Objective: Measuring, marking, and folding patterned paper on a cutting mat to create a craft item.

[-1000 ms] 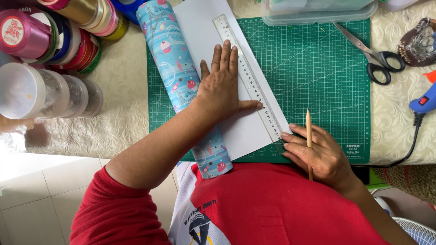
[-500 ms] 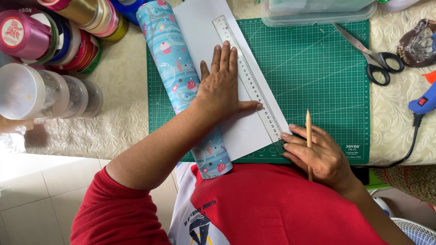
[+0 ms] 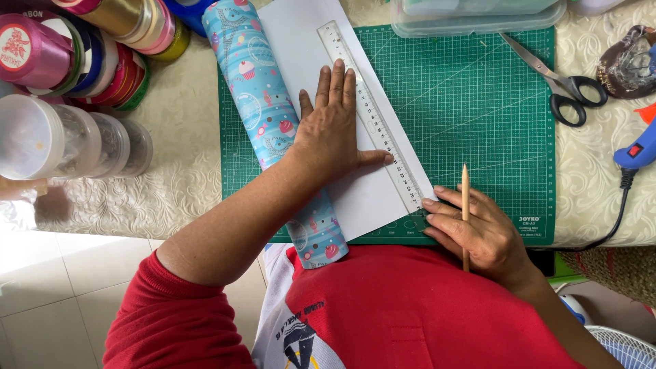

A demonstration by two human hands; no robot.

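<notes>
My left hand (image 3: 335,133) lies flat, fingers spread, on a white sheet of paper (image 3: 301,48) that unrolls from a blue roll of wrapping paper with cupcake prints (image 3: 253,96). A clear plastic ruler (image 3: 372,113) lies along the sheet's right edge, under my fingertips and thumb. My right hand (image 3: 478,236) holds a wooden pencil (image 3: 465,188) upright between its fingers, and its fingertips touch the ruler's near end. All of this rests on a green cutting mat (image 3: 478,102).
Black-handled scissors (image 3: 560,85) lie at the mat's right edge. A blue glue gun (image 3: 639,150) with its cord sits far right. Ribbon spools (image 3: 68,48) and clear round tubs (image 3: 61,140) crowd the left. A clear plastic box (image 3: 478,14) stands at the back.
</notes>
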